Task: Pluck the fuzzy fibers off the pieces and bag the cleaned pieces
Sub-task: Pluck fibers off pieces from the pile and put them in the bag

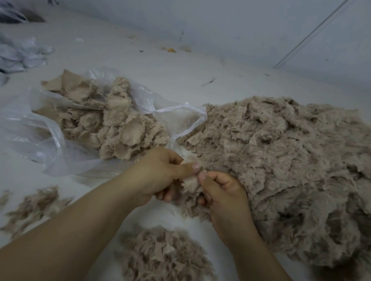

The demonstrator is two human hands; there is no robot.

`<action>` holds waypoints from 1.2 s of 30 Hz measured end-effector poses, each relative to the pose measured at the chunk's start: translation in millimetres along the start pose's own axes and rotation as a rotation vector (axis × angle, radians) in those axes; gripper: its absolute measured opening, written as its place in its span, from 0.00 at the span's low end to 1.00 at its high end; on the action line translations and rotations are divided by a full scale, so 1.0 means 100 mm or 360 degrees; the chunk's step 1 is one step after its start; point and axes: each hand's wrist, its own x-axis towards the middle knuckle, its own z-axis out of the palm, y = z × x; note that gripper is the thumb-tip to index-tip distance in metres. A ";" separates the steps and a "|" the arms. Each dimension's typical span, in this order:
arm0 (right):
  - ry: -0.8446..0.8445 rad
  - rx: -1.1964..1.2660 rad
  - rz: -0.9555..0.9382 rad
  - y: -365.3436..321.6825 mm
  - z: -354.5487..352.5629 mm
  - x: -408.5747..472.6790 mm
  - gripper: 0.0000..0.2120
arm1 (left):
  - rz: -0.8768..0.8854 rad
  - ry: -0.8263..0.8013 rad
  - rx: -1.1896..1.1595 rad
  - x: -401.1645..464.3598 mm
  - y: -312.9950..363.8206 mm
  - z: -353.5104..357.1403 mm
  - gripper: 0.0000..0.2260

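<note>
Both hands meet at the centre over one small beige fuzzy piece (190, 183). My left hand (160, 172) grips it from the left with the thumb on top. My right hand (222, 190) pinches its right edge. A large heap of fuzzy beige pieces (292, 166) spreads to the right, touching my right hand. A clear plastic bag (48, 138) lies open to the left, holding several beige pieces (113, 118). Below the hands sits a mound of plucked fibre scraps (161, 260).
More fibre scraps (36, 206) lie scattered at the lower left. White-grey fabric pieces (7, 55) pile up at the far left, with another bag (7, 11) behind them. Small debris (171, 49) lies by the back wall. The surface is white.
</note>
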 end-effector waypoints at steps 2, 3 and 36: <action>0.0004 -0.0021 -0.0015 0.00 0.00 0.00 0.09 | 0.0065 0.0145 -0.0297 0.01 0.00 0.06 0.12; 0.0015 -0.0039 -0.0024 0.00 0.01 0.00 0.09 | 0.0096 0.0257 -0.0405 0.02 -0.01 0.07 0.12; 0.0099 -0.0126 0.0002 0.01 0.04 -0.01 0.13 | 0.0267 0.0828 0.2058 0.33 0.06 -0.71 0.08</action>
